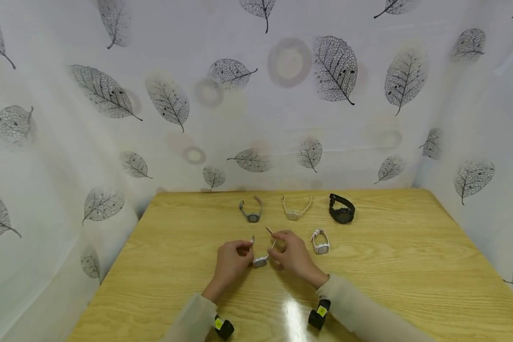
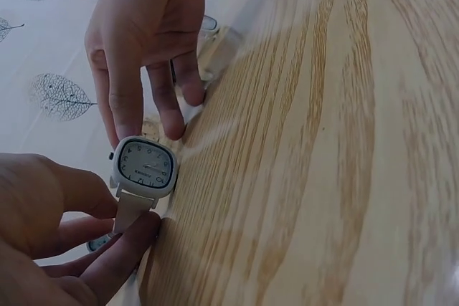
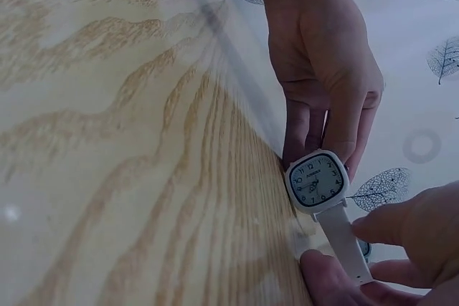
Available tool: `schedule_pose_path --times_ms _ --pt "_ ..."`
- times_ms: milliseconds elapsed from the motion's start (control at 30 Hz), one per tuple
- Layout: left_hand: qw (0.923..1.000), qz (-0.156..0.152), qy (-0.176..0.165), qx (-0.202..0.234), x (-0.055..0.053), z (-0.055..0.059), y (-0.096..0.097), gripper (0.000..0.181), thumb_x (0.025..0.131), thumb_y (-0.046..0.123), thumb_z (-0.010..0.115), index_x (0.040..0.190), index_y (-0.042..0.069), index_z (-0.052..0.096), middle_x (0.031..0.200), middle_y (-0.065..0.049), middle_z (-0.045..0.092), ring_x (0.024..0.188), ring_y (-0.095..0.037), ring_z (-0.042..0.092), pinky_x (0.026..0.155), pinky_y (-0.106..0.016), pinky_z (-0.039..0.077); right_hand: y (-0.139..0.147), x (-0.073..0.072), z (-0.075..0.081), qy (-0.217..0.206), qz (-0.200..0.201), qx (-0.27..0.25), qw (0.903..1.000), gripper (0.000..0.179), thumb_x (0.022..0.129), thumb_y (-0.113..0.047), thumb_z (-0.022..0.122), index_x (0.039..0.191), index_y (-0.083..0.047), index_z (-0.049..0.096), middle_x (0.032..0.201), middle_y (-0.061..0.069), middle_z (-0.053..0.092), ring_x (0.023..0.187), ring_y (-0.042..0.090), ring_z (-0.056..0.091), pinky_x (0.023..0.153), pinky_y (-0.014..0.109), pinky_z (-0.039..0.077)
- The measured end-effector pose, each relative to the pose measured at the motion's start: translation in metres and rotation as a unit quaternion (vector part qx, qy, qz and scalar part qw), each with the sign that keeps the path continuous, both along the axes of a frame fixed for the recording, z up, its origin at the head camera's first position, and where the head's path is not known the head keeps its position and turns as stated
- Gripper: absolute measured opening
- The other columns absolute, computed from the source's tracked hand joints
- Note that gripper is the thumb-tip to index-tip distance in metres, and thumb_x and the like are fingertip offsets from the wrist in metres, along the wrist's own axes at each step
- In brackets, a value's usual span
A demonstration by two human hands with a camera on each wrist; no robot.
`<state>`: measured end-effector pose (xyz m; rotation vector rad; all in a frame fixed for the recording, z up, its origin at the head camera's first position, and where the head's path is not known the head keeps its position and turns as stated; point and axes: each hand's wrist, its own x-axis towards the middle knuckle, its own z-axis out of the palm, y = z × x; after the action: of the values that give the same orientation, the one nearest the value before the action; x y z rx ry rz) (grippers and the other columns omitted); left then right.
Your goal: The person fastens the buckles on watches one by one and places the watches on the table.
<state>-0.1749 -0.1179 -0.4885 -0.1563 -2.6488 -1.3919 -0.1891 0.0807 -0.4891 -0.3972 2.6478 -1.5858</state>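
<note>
A white wristwatch (image 1: 261,261) with a squarish case stands low over the table in the head view, its strap undone and both ends pointing up and away. My left hand (image 1: 232,260) pinches the strap on the left of the case. On the other side, my right hand (image 1: 294,252) holds the longer strap piece between thumb and fingers, its tip showing past the index finger. The right wrist view shows the numbered dial (image 3: 316,180) and the white strap (image 3: 344,241) running down to the right fingers. In the left wrist view the case (image 2: 145,167) sits between both hands.
Beyond my hands lie a grey watch (image 1: 253,217), a pale beige watch (image 1: 292,215) and a chunky black watch (image 1: 343,215). A white watch with its strap looped (image 1: 322,248) is right of my right hand. Leaf-print curtain (image 1: 256,118) surrounds the wooden table (image 1: 389,266).
</note>
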Motion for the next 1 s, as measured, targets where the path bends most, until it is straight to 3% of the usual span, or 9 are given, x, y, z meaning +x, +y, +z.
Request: schedule_pose_path --times_ms 267,500,767,1000 --pt "0.9992 0.029 0.0 0.026 -0.002 0.0 0.006 0.019 0.08 -0.002 0.074 0.099 -0.003 0.079 0.088 -0.011 0.077 0.074 -0.017 0.073 0.064 -0.023 0.059 -0.001 -0.002 0.0 0.034 -0.033 -0.01 0.9988 0.042 0.091 -0.005 0.078 0.13 0.003 0.066 0.133 0.016 0.06 0.072 0.012 0.069 0.056 0.023 0.056" --pt "0.9959 0.035 -0.013 0.083 -0.006 0.0 0.01 0.021 0.082 -0.003 0.074 0.103 -0.004 0.078 0.097 -0.015 0.077 0.08 -0.021 0.076 0.066 -0.023 0.06 0.001 -0.002 0.004 0.027 -0.026 -0.072 0.9967 0.047 0.092 0.0 0.075 0.137 0.002 0.061 0.136 0.015 0.056 0.08 0.019 0.072 0.064 0.024 0.06" --pt "0.9839 0.015 0.028 0.176 -0.01 0.002 0.012 0.024 0.084 -0.006 0.075 0.108 -0.006 0.076 0.107 -0.021 0.075 0.088 -0.029 0.075 0.07 -0.022 0.06 0.01 -0.003 0.005 0.043 0.0 -0.109 0.9931 0.047 0.094 0.003 0.071 0.139 -0.003 0.06 0.14 0.012 0.053 0.084 0.023 0.073 0.069 0.03 0.062" --pt "0.9738 -0.021 0.032 0.224 -0.013 0.002 0.013 0.028 0.087 -0.007 0.077 0.114 -0.003 0.074 0.114 -0.027 0.07 0.092 -0.034 0.073 0.072 -0.026 0.062 0.019 -0.005 0.005 0.036 0.001 -0.128 0.9911 0.043 0.097 0.0 0.07 0.139 -0.007 0.062 0.142 0.01 0.053 0.084 0.026 0.072 0.073 0.039 0.063"
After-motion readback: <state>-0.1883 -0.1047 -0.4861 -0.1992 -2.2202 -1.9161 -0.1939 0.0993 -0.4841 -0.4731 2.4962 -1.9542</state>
